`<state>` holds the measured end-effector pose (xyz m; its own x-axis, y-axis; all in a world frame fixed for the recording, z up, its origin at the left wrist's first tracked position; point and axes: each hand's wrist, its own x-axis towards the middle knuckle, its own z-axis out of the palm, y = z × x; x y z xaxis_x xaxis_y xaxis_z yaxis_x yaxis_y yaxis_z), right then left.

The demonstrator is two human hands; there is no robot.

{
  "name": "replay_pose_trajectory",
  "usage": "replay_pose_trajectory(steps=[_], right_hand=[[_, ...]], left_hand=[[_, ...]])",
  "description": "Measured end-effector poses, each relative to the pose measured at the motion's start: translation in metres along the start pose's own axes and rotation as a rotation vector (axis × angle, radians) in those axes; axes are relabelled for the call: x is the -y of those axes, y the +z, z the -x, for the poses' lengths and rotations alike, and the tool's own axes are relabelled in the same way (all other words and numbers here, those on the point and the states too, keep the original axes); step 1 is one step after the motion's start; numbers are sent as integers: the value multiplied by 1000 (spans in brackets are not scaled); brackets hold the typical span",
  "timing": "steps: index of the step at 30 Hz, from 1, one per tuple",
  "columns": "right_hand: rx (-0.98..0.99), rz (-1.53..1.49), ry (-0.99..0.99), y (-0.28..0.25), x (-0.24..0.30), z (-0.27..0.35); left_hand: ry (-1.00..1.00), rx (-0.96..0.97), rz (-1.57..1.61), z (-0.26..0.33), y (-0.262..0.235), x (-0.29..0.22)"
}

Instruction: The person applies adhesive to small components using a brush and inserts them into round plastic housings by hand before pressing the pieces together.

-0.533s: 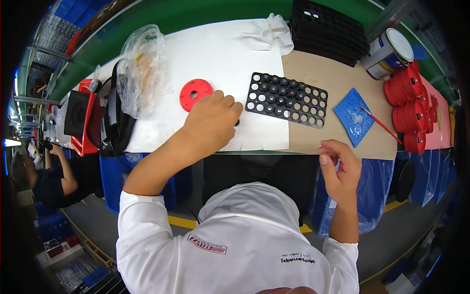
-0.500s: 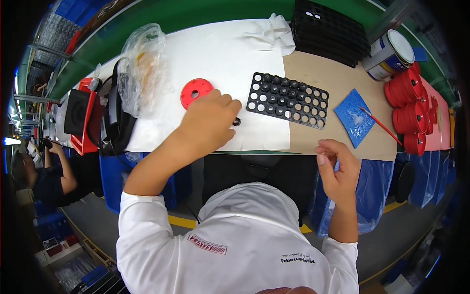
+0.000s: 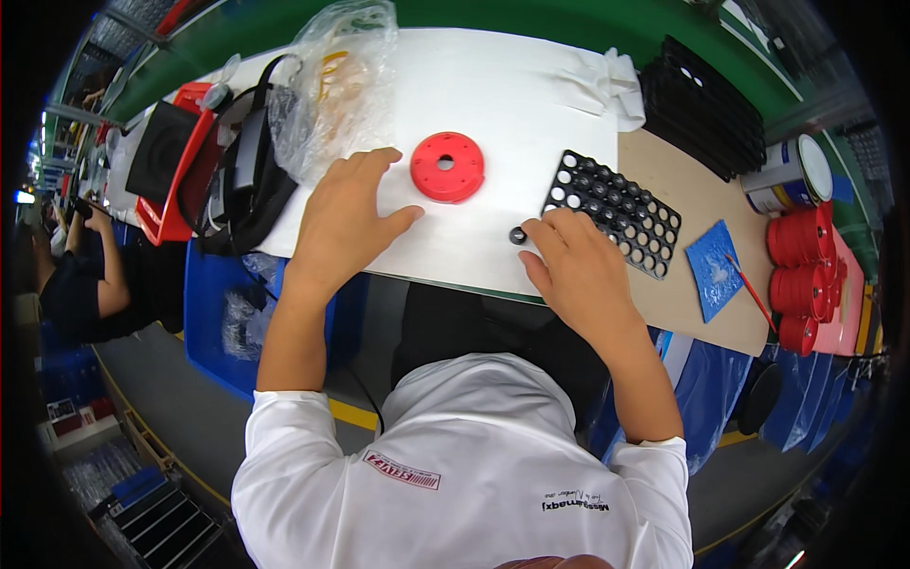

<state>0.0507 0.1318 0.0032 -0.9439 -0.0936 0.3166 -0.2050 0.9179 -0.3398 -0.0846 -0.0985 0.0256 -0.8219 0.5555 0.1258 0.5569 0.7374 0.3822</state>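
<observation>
A round red disc with a central hole lies flat on the white sheet. My left hand is just left of it, thumb and fingers spread and holding nothing. On the right, my right hand is over the near left part of a black tray with rows of round holes. Its thumb is apart from the fingers, and nothing shows between them. A small black cylindrical part stands on the sheet beside its fingertips. Similar black parts fill some of the tray's holes; my right hand hides part of it.
A clear plastic bag and a black strap are at the left, near a red holder. Stacked black trays, a paint can, red cylinders and a blue sheet with a red brush occupy the right.
My left hand has moved off the red disc to its left. My right hand has come from the table's near edge up to the tray and small black part. The view has shifted.
</observation>
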Motion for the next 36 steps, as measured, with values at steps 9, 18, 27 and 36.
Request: replay_pose_trajectory(steps=[9,18,27,36], right_hand=[[88,153,-118,1,0,-20],[141,185,-180,1,2,-27],[19,96,-134,-2,-6,-27],[-327,-276,12,-22,4,0]], left_hand=[[10,-26,126,-2,12,13],[141,-80,129,-14,36,3],[238,130,-15,-42,32,-4],[-168,500,2058,1,60,-11]])
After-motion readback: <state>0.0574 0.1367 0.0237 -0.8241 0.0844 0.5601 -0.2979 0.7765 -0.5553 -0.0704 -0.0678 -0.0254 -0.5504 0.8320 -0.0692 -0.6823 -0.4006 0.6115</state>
